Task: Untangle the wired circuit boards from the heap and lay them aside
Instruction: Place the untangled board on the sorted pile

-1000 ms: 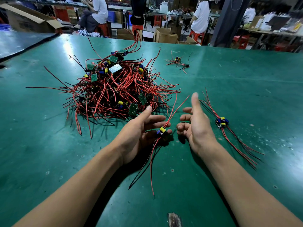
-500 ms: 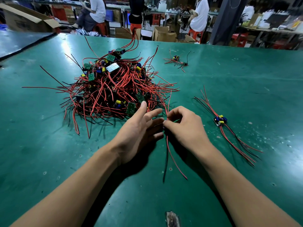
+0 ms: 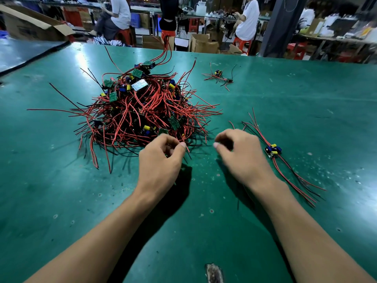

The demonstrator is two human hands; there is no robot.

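Here, the green table, speckled and scuffed, carries the heap of wired circuit boards at far left and a laid-aside board at right, with left hand and right hand curled by the heap's near edge, grip indiscernible; workers and cardboard boxes beyond.

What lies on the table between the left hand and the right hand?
Nothing. The head view shows only bare green table between the left hand and the right hand.

left hand curled at heap edge | right hand curled near laid-aside boards
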